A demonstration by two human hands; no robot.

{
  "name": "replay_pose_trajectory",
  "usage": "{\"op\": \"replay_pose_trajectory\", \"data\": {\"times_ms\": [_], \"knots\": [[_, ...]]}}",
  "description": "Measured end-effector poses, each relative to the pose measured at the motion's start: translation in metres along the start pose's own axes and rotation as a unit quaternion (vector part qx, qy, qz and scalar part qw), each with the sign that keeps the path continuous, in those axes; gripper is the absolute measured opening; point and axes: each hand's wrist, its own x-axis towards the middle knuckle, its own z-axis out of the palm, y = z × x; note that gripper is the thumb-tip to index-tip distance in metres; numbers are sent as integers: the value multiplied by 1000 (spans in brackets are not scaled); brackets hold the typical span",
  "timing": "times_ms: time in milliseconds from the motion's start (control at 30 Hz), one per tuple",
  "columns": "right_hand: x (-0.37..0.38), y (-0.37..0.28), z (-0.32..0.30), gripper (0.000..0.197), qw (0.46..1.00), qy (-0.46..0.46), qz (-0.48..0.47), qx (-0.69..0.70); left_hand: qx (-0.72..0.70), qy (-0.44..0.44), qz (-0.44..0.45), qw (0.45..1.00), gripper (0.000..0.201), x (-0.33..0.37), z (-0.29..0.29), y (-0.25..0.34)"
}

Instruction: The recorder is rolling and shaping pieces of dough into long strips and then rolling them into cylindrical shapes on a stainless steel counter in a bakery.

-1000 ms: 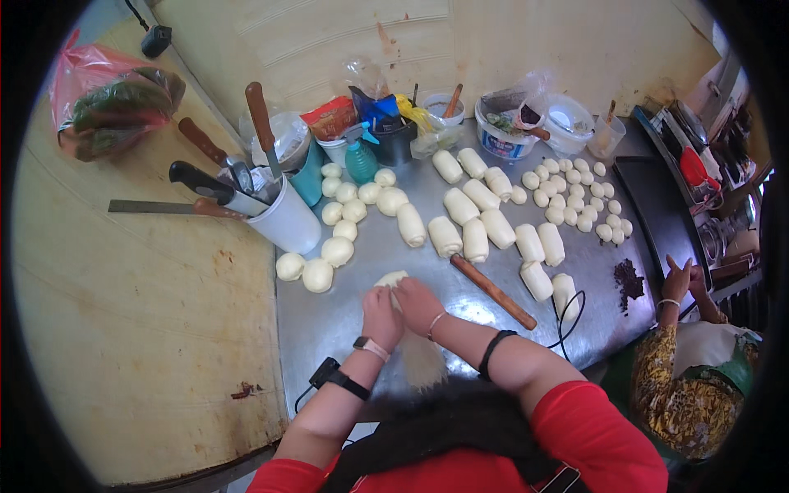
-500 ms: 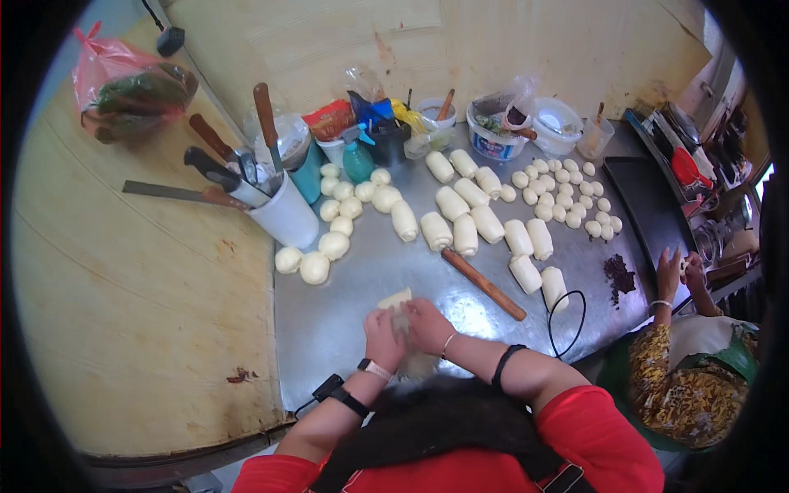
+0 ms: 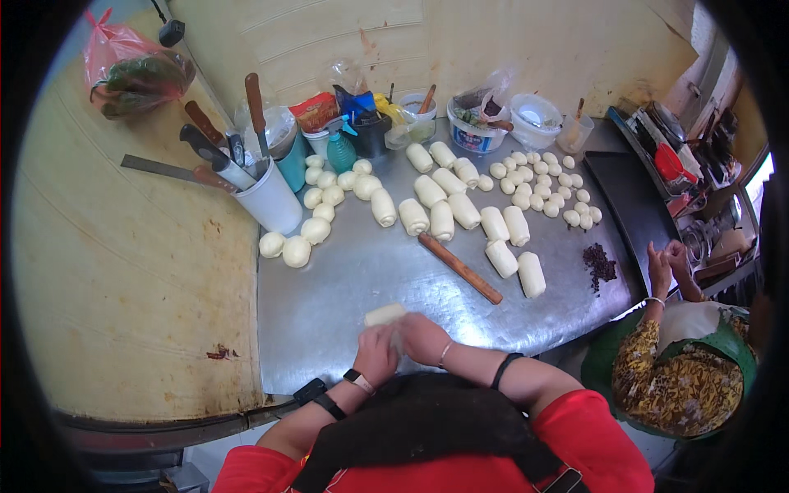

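A small pale dough roll lies on the metal worktop just beyond my hands, near the front edge. My left hand is closed, its fingers curled against the near side of the dough. Close beside it, my right hand is bent inward, and its fingertips are smeared by motion. A thin pale blur shows between both hands, too unclear to name. Farther off lies a wooden rolling pin, touched by neither hand. Behind it stand several plump dough rolls.
Dough balls line the left, smaller balls the right. A white container holds knives. Tubs, bags and a spray bottle stand behind. Dark crumbs lie near a black tray. A co-worker's hands are at the right.
The view has shifted, so the worktop's contents appear farther left and higher. My hands have drawn nearer my body relative to the dough roll, which shows more fully. The co-worker's hands have moved slightly.
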Motion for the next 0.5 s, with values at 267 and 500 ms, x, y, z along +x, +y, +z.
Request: {"op": "replay_pose_trajectory", "data": {"times_ms": [267, 500], "knots": [[-2, -26, -69, 36, 998, -1, 55, -22, -104, 3, -259, 960, 30, 45, -38, 5], [39, 0, 2, 40, 984, -72, 97, -133, 33, -61, -163, 984, 47, 56, 16, -56]]}}
